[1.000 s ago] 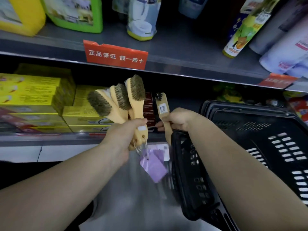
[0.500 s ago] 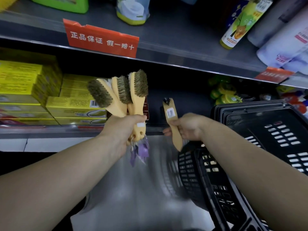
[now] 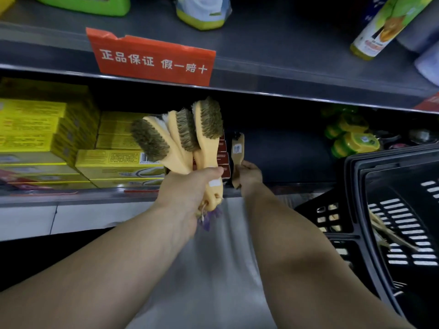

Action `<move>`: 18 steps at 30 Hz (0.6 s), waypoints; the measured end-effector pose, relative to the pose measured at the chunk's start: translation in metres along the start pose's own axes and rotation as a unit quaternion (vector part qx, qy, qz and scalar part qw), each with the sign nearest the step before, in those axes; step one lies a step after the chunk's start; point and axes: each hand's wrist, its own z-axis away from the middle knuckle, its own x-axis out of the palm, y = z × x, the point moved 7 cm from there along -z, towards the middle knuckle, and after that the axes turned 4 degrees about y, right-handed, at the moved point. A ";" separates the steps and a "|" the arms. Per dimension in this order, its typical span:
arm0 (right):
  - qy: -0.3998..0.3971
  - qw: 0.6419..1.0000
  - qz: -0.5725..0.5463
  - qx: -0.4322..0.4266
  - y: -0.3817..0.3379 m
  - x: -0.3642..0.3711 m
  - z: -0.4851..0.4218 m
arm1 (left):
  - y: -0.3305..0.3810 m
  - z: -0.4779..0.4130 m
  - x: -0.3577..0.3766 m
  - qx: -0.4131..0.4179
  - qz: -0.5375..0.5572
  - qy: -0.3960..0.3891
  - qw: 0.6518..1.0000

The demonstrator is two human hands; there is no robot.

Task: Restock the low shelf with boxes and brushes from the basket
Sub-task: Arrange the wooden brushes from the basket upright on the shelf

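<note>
Above the lip of the grey metal low shelf [image 3: 71, 197], our left hand [image 3: 190, 188] grips three yellow plastic bristle brushes [image 3: 202, 141], likely light and rigid, by their handles; further right along it, our right hand [image 3: 249, 174] pinches a slim tan brush [image 3: 238, 148] by its handle.

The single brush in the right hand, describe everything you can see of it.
The brush is slim, with a pale, wood-looking handle, a white sticker on its flat back and dark bristles at the top end. It stands nearly upright. The right hand grips its lower handle, the tip poking out below. It is held at the front of the low shelf, just right of the dark red boxes; whether it touches either cannot be told.
</note>
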 end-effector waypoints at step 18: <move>-0.047 0.944 0.293 -0.144 -0.002 -0.002 -0.012 | -0.006 -0.005 0.005 0.010 -0.039 -0.002 0.999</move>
